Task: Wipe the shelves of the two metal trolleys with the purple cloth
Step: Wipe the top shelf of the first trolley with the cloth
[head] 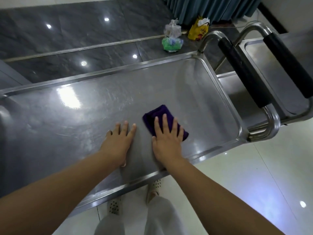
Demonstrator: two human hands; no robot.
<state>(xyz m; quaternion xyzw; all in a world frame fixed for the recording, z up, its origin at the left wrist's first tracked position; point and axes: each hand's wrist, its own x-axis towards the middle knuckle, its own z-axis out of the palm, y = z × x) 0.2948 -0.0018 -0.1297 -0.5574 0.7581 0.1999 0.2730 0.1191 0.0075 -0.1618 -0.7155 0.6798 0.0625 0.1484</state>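
The top shelf of a steel trolley (71, 116) fills the middle of the view, shiny and streaked. A folded purple cloth (153, 114) lies on it right of centre. My right hand (166, 138) presses flat on the cloth with straight fingers. My left hand (118, 141) rests flat on the bare metal just left of the cloth, fingers spread. A second metal trolley (264, 65) stands against the right end of the first one, its shelf partly hidden by the handles.
Two black-padded handle bars (242, 72) rise at the trolleys' right end. Plastic bags, one green (171, 43) and one yellow (199, 30), lie on the dark floor beyond. A teal curtain (211, 7) hangs behind. My feet stand under the near rim.
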